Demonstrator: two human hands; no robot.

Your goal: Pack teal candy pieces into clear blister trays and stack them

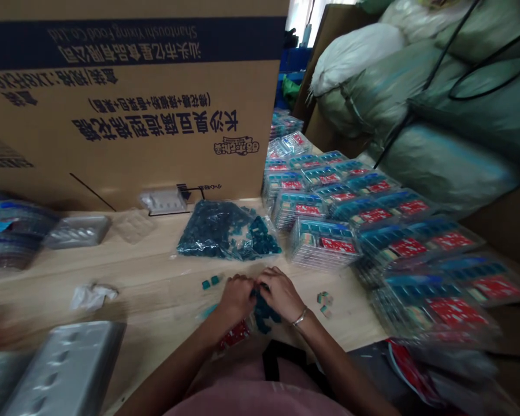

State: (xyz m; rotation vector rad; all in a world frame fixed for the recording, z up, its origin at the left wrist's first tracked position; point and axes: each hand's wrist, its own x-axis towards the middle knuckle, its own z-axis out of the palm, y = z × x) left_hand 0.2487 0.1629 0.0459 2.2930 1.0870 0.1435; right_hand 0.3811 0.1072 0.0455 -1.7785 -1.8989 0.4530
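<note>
My left hand (236, 296) and my right hand (281, 292) meet at the near edge of the wooden table (156, 277), fingers curled down over a small heap of dark teal pieces (263, 315) and a clear package with a red card (236, 334). Both hands look closed on these pieces; exactly what each finger holds is hidden. A bracelet sits on my right wrist. Just beyond the hands lies a clear bag of teal pieces (227, 231). Two loose teal pieces (211, 282) lie left of my left hand, and a few pale pieces (325, 303) lie to the right.
Stacks of filled clear packs with red labels (372, 225) cover the right side. A big cardboard box (125, 104) stands at the back. Empty plastic trays (78, 230) and a grey tray (65, 370) lie left, with crumpled plastic (91, 296). Large stuffed sacks (437, 104) sit far right.
</note>
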